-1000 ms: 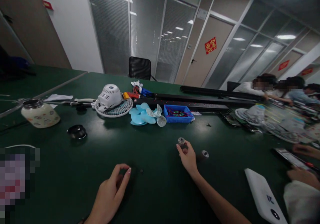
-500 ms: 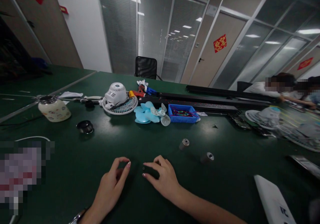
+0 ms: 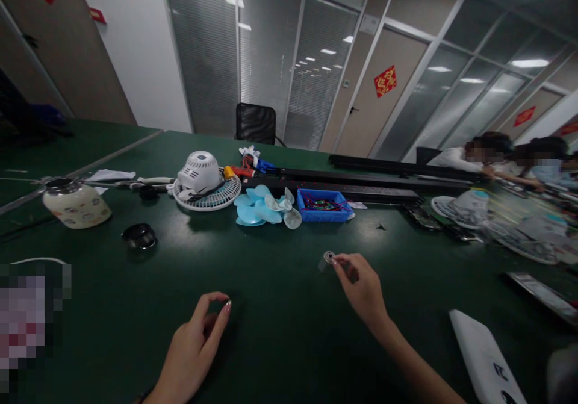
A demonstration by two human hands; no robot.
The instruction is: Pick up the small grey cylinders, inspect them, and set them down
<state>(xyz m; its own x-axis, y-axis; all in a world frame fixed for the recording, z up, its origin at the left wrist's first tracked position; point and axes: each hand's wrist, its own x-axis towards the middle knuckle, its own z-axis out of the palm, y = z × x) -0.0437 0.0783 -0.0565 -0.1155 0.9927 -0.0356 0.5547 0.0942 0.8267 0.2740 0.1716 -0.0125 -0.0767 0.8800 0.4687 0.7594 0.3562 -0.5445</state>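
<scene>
Metal cylinder (image 3: 324, 264), blurred, at right hand (image 3: 363, 286), left hand (image 3: 193, 338) apart; both hands' grip indiscernible

- Right hand (image 3: 363, 288) is out over the dark green surface (image 3: 271, 259), fingertips right up at the top of a little metal cylinder (image 3: 324, 264). Can't tell if they're actually gripping it.
- Left hand (image 3: 192, 338) is closer in, thumb and forefinger tips nearly together, too tiny to see if anything's pinched there.
- Past the hands: pale blue fan blades (image 3: 255, 210) beside some clear ones, just left of a blue tray (image 3: 327, 217) with wires (image 3: 321, 204) in it.
- Left of those, a white fan housing (image 3: 198, 174) sits on a round grille (image 3: 221, 199).
- Black mesh chair (image 3: 256, 124) on the far side, people (image 3: 460, 156) way over right.
</scene>
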